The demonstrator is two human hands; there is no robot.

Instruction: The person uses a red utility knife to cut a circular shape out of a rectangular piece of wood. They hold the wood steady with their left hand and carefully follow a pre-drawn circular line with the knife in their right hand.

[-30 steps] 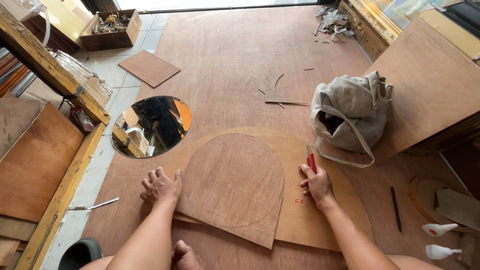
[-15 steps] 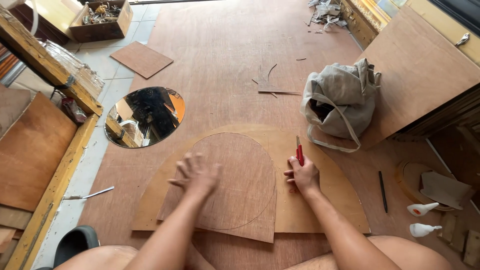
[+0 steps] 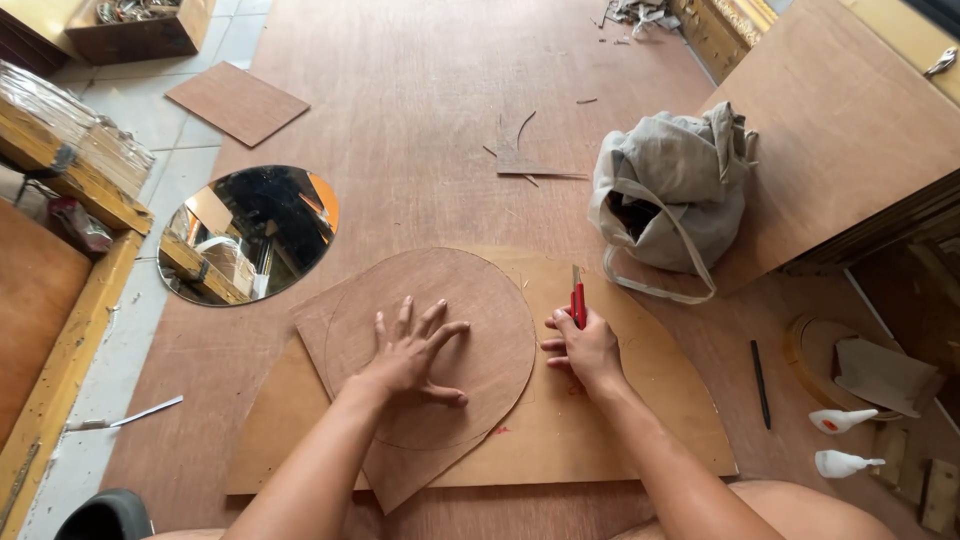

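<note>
A thin brown plywood piece with a rounded top lies on a larger, lighter arched plywood sheet on the floor. My left hand presses flat on the rounded piece, fingers spread. My right hand rests at that piece's right edge, shut on a red utility knife whose blade points away from me.
A grey cloth bag sits beyond the sheet at right. An oval mirror lies at left. A black pencil and two white glue bottles are at right. Wooden boards and frames line both sides.
My left hand moved from the left edge onto the middle of the rounded piece. The rounded piece has shifted on the sheet. My right hand stays at the edge with the knife.
</note>
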